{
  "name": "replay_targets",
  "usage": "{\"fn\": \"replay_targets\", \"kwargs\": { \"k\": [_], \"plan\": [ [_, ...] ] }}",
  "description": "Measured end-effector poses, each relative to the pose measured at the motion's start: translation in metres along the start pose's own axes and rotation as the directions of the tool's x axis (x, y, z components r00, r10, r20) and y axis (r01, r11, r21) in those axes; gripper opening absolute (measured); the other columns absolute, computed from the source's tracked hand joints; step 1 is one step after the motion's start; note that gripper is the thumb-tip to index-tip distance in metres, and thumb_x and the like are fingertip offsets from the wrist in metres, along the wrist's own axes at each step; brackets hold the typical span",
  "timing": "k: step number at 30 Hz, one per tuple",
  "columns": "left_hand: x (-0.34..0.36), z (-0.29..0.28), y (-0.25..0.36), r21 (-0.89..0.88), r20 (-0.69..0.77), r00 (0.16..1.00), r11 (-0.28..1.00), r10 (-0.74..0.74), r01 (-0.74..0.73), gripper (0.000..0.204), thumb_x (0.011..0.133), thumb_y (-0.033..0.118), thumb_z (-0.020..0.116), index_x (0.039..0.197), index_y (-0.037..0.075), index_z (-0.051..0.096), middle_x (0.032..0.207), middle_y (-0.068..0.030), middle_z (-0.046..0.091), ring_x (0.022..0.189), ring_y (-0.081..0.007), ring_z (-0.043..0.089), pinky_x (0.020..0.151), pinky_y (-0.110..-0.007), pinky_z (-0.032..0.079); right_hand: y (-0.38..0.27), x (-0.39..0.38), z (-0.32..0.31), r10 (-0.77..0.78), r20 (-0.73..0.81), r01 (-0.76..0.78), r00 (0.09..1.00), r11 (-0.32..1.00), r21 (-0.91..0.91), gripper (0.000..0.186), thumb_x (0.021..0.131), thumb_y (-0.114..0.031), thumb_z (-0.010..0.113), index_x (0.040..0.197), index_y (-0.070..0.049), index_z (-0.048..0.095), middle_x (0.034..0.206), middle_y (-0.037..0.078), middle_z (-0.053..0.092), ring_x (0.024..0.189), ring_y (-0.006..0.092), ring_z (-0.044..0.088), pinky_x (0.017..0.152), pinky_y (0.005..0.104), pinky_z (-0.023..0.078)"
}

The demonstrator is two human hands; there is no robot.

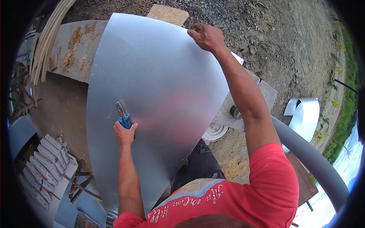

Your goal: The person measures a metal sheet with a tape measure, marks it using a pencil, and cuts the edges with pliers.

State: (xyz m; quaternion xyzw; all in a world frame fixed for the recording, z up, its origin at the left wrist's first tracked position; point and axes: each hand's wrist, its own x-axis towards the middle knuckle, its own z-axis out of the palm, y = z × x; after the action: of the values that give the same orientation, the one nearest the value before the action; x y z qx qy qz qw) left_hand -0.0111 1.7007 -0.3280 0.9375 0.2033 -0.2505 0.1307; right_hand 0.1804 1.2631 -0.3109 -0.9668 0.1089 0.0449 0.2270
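A large sheet of shiny grey metal (159,79) lies across a concrete slab and fills the middle of the view. My left hand (124,133) grips blue-handled tin snips (122,114) whose jaws rest on the sheet near its left side. My right hand (207,37) reaches far forward and pinches the sheet's far top corner. My red shirt (243,197) shows at the bottom.
A concrete slab (72,49) with sawdust lies far left, a wooden board (168,14) beyond the sheet. A curled metal strip (306,114) and a grey pipe (315,159) are at right. Several white packets (45,163) lie at lower left. Gravel ground lies beyond.
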Motion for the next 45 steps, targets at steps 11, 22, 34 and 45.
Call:
{"fn": "replay_targets", "kwargs": {
  "k": [11,22,34,45],
  "plan": [
    [0.003,0.003,-0.010,0.036,-0.027,1.000,0.999,-0.001,0.002,0.075,0.069,0.040,0.083,0.117,0.001,0.040,0.111,-0.0201,0.048,0.108,-0.0386,0.051,0.091,-0.050,0.044,0.018,0.080,0.052,-0.202,0.398,0.019,0.895,0.908,0.419,0.032,0.086,-0.019,0.060,0.112,-0.003,0.070,0.100,0.012,0.072,0.090,0.0196,0.065,0.085,0.0325,0.051],
    [-0.003,0.006,-0.004,0.042,0.003,1.000,0.999,-0.029,0.029,0.077,0.067,0.040,0.084,0.117,0.000,0.041,0.111,-0.0186,0.048,0.107,-0.0373,0.051,0.091,-0.048,0.045,0.034,0.078,0.054,-0.198,0.424,-0.024,0.884,0.886,0.464,0.037,0.087,-0.009,0.057,0.123,-0.005,0.064,0.102,0.007,0.071,0.086,0.0131,0.063,0.084,0.0272,0.052],
    [-0.007,0.007,-0.002,0.051,-0.006,1.000,0.999,-0.009,0.009,0.078,0.066,0.041,0.084,0.118,0.002,0.042,0.111,-0.0174,0.049,0.106,-0.0362,0.052,0.090,-0.048,0.046,0.041,0.075,0.051,-0.191,0.461,-0.028,0.867,0.904,0.426,0.037,0.089,-0.012,0.058,0.125,-0.007,0.063,0.108,0.009,0.070,0.091,0.0163,0.064,0.089,0.0285,0.051],
    [-0.003,0.004,-0.004,0.020,0.031,0.999,1.000,-0.020,0.020,0.076,0.065,0.038,0.083,0.118,0.003,0.042,0.111,-0.0175,0.049,0.106,-0.0359,0.052,0.089,-0.047,0.046,0.015,0.076,-0.003,0.040,0.191,-0.015,0.981,0.992,-0.129,0.039,0.085,-0.024,0.060,0.118,-0.004,0.066,0.109,0.025,0.067,0.104,0.0381,0.064,0.095,0.0404,0.048]
  ]
}}
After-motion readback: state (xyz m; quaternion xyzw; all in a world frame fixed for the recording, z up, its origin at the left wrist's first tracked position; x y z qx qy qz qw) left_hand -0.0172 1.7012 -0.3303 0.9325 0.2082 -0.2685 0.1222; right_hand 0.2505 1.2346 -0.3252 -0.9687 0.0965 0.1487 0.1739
